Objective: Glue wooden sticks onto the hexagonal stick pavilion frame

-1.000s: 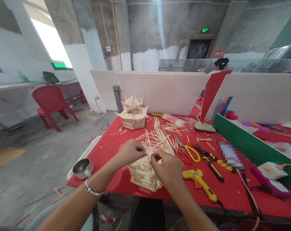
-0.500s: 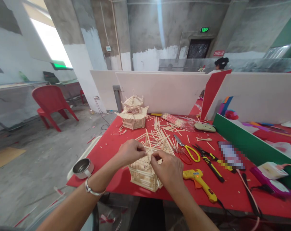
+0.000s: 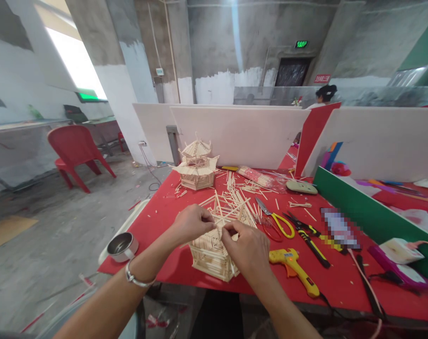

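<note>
A stick model [image 3: 214, 264] is sitting on the table [image 3: 153, 212] beneath the left hand [image 3: 194, 222] and right hand [image 3: 250, 246], probably being light, stiff and fragile, its stacked lower walls likely offering the safest hold. Both hands are pinching at its top; whether they are gripping a stick, I cannot tell. A glue gun [image 3: 292, 269] is lying beside the right hand; a pagoda [image 3: 195, 172] is standing beyond the left.

Shiny silver-coloured bangle [image 3: 140, 283] around the left wrist, left forearm [image 3: 104, 299] bare, right forearm [image 3: 283, 301] and wrist bare
</note>
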A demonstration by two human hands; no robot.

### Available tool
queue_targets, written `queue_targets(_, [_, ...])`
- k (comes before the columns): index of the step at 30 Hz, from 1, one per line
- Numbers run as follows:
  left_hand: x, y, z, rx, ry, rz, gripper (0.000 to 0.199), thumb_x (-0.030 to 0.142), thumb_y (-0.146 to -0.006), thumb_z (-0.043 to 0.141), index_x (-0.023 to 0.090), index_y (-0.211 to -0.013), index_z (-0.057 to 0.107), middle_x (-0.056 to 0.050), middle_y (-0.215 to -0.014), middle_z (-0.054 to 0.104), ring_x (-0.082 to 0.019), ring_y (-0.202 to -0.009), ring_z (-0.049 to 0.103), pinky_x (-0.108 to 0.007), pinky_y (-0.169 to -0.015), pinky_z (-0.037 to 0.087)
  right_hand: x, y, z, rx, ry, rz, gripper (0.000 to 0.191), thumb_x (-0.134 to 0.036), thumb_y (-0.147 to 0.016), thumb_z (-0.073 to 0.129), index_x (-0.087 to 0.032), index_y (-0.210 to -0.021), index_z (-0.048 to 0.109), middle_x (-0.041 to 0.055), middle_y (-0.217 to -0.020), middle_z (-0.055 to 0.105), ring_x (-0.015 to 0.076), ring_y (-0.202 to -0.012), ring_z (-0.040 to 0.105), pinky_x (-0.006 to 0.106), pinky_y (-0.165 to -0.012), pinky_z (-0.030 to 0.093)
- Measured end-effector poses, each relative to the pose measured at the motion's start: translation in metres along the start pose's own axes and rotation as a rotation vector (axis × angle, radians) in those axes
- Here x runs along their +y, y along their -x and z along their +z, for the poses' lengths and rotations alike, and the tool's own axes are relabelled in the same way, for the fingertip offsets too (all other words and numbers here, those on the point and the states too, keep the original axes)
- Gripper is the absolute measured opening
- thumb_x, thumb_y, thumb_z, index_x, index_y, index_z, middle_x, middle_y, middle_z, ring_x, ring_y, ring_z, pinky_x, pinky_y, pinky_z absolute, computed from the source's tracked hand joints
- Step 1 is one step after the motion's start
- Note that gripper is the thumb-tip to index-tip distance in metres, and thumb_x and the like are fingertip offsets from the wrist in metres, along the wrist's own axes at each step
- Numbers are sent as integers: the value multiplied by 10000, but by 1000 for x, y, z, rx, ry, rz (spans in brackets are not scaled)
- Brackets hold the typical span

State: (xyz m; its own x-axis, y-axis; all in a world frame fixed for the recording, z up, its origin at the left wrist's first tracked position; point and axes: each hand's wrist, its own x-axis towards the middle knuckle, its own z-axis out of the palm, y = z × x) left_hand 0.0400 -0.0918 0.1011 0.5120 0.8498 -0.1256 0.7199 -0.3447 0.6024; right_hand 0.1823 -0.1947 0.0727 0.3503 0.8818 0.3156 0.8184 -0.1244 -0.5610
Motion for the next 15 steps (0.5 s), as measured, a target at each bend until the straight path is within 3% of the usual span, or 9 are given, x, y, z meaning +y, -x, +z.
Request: queue_targets(15, [-3,-1,1,20,-2,7,191,361,-696,646,198,-668,743,14,-579,622,-142,-600,523,-241,-541,327,2,1,1,2,-13,-2,123,-284,-823,619,-296,-783,734,-40,-747,744,167,-707,657,268,-601,278])
